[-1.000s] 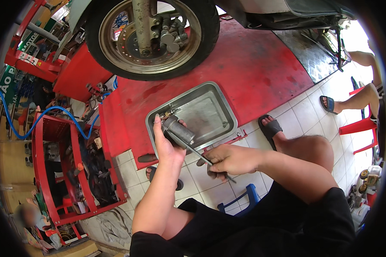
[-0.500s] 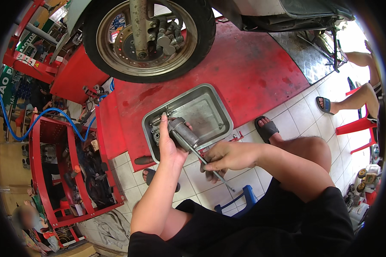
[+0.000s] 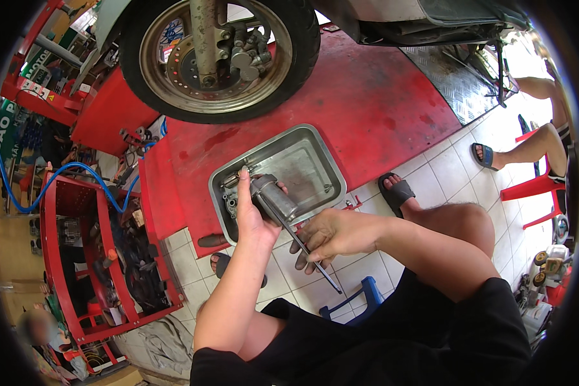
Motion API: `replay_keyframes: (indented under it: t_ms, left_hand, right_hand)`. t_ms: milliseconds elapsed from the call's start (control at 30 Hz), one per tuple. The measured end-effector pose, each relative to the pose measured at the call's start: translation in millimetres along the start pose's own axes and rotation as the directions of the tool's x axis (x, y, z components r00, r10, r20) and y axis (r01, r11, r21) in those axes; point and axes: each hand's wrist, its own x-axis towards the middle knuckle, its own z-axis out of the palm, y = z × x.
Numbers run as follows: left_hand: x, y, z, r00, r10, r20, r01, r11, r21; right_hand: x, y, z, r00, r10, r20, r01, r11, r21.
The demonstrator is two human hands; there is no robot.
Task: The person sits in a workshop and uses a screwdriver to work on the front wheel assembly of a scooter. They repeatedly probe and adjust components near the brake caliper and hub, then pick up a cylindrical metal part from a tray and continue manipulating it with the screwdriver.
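Note:
My left hand [image 3: 258,226] is wrapped round a grey metal cylindrical part [image 3: 279,197], its thumb pointing away from me, over the near left side of a metal tray [image 3: 336,168]. A long thin metal rod [image 3: 330,280], perhaps a wrench or screwdriver shaft, slants from the near side of that part down to the right. My right hand [image 3: 331,237] has this rod between thumb and fingers, the fingertips dark with grease. Where the rod's upper end meets the part is hard to make out. Small metal parts [image 3: 230,201] lie in the tray's left end.
The tray rests on a red platform [image 3: 379,109] below a motorcycle's front wheel [image 3: 220,106]. A red tool cart [image 3: 80,257] and a blue hose [image 3: 77,168] are at left. A blue stool [image 3: 370,293] is close to me. At right, another person's leg [image 3: 527,145] shows beside a red chair [image 3: 527,192].
The rod's lower end has shifted slightly up and left, and my right fingers have spread a little along it. My left hand keeps its hold on the cylindrical part.

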Motion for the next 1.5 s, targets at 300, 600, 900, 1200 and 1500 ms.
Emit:
replay_keyframes:
  t_ms: [300,600,900,1200,1500]
  left_hand:
    - [3,-3,-2,1.0,-0.028,-0.003,0.028,0.999,0.036]
    - [15,-20,4,1.0,-0.021,0.014,0.019,0.994,0.105]
    - [18,-27,5,0.998,-0.065,0.014,0.061,0.981,0.182]
    - [15,-27,8,0.996,-0.093,0.014,0.089,0.983,0.16]
    - [17,-25,3,0.995,-0.1,-0.008,0.1,0.982,0.158]
  right_hand:
    - [5,3,-5,0.999,0.0,-0.046,-0.015,0.946,-0.325]
    - [-11,9,-13,0.989,0.092,-0.117,-0.113,0.975,-0.191]
    - [-13,19,-17,0.997,0.006,-0.073,-0.004,1.0,0.029]
    - [-15,11,-19,0.987,0.007,-0.16,-0.062,0.938,-0.341]
    - [-10,18,-14,0.999,0.014,0.038,-0.013,0.999,-0.037]
